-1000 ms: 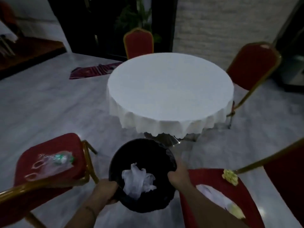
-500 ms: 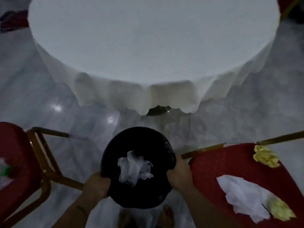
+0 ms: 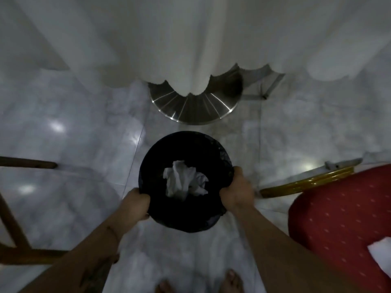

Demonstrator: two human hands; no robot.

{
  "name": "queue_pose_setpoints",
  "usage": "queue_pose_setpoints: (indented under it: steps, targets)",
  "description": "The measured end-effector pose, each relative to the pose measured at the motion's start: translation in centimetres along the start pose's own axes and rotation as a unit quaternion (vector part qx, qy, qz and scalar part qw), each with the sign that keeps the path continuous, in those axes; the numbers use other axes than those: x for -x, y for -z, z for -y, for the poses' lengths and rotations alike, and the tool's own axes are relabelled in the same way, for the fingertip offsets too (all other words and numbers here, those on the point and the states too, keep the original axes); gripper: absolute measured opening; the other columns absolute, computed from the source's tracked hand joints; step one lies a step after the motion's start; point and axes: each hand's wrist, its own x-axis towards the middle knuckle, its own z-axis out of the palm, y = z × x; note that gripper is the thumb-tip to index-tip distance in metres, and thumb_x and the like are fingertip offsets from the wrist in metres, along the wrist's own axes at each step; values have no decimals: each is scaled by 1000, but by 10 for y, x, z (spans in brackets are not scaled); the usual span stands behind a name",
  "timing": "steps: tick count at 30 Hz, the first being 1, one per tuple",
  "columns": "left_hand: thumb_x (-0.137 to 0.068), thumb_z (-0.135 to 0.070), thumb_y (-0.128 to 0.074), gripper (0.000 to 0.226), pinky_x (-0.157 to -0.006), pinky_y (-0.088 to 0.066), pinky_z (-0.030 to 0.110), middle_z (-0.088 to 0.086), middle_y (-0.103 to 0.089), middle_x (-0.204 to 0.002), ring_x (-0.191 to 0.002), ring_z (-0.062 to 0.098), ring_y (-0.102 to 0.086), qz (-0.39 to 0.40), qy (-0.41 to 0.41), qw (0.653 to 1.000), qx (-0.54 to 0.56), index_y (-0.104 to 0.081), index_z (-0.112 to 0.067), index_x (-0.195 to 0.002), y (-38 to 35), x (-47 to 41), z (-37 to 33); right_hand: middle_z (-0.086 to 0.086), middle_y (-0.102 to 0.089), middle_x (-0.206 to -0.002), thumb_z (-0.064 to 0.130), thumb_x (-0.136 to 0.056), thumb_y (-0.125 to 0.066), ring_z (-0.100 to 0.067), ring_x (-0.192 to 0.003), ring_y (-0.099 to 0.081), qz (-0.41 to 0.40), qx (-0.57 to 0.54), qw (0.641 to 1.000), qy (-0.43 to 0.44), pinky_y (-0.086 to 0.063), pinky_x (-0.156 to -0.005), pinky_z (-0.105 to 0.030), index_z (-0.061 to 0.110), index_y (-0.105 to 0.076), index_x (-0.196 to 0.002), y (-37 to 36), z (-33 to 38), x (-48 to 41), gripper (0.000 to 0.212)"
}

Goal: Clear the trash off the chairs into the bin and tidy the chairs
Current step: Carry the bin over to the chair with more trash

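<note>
A round black bin (image 3: 220, 154) lined with a dark bag is in the middle of the view over the floor, with crumpled white paper (image 3: 184, 181) inside. My left hand (image 3: 136, 205) grips its near-left rim and my right hand (image 3: 238, 190) grips its right rim. On the right is a red chair seat (image 3: 338, 220) with a gold frame; a piece of white paper (image 3: 380, 254) lies on it at the frame's edge. Only the gold frame of a second chair (image 3: 12, 227) shows at the left.
The white tablecloth (image 3: 190, 39) of a round table hangs across the top, with the table's shiny metal base (image 3: 194, 106) just beyond the bin. The floor is grey marble tile. My bare feet (image 3: 230, 282) show at the bottom edge.
The view has tilted steeply down and closer to the table. The bin stays held in both hands and sits lower toward the floor; the left chair's seat and its trash have left the view.
</note>
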Motion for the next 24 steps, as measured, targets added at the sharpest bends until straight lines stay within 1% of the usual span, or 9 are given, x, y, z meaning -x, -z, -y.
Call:
queue_pose_setpoints:
  steps: [5,8,10,12,14,16,18,20,24]
  targets:
    - [-94,3,-42,41,-83,-53,43,23,-62,-121,-103,38,-60,-2,-17,998,56,-50,-9,-132,-4,-13,-12,-10,-64,-114,3,-86,-53,-34,-107,-63,15,-119,992,-31,-51,-79,-34,14,-45,-135,-9,-1,-2,51]
    - [-95,0,-44,34,-85,-52,39,16,-63,-116,-107,33,-61,11,-42,999,13,-54,-15,-124,1,-9,-18,-9,-57,-135,-1,-89,-47,-33,-120,-57,104,-190,975,-60,-50,-89,-32,21,-24,-156,-5,4,-2,74]
    - [-92,-1,-44,28,-80,-49,35,10,-63,-102,-91,25,-60,6,-65,998,-19,-54,-18,-111,3,-3,-24,-10,-52,-143,1,-91,-48,-33,-124,-55,140,-172,973,-61,-50,-95,-35,21,-18,-158,-1,8,-1,76]
    - [-89,0,-46,21,-63,-45,28,8,-58,-86,-72,19,-54,-16,-93,993,-75,-53,-20,-92,3,7,-31,-10,-56,-131,4,-90,-50,-33,-120,-58,122,-132,982,-58,-50,-85,-33,12,-28,-151,5,11,5,65]
    - [-87,-2,-48,25,-54,-39,26,10,-58,-84,-68,20,-56,-47,-119,984,-124,-46,-26,-78,4,23,-38,-4,-55,-107,7,-89,-54,-26,-109,-60,91,-131,986,-50,-45,-77,-28,6,-37,-139,14,14,17,52]
    - [-88,-3,-48,19,-64,-45,26,15,-63,-99,-87,30,-63,-53,-149,976,-148,-58,-19,-95,3,43,-46,7,-53,-95,7,-90,-57,-18,-96,-58,95,-165,981,-46,-47,-75,-26,5,-42,-137,30,17,33,50]
    - [-93,-4,-46,36,-89,-47,31,14,-60,-123,-111,32,-59,-20,-183,975,-122,-59,-12,-126,-2,62,-56,-3,-66,-98,3,-88,-59,-20,-92,-65,102,-213,970,-50,-56,-75,-28,8,-49,-133,52,21,51,47]
    - [-99,-6,-42,37,-101,-46,40,13,-57,-131,-115,31,-58,34,-202,975,-89,-57,-14,-132,-9,90,-67,-15,-71,-106,-1,-86,-58,-27,-93,-71,107,-295,947,-70,-61,-81,-37,11,-57,-126,77,22,75,41]
    - [-103,-13,-41,25,-84,-49,34,6,-64,-114,-90,18,-65,124,-245,959,-64,-61,-26,-111,-35,155,-100,-16,-70,-88,-9,-89,-52,-24,-73,-68,56,-443,890,-89,-56,-62,-30,10,-63,-111,148,10,129,30]
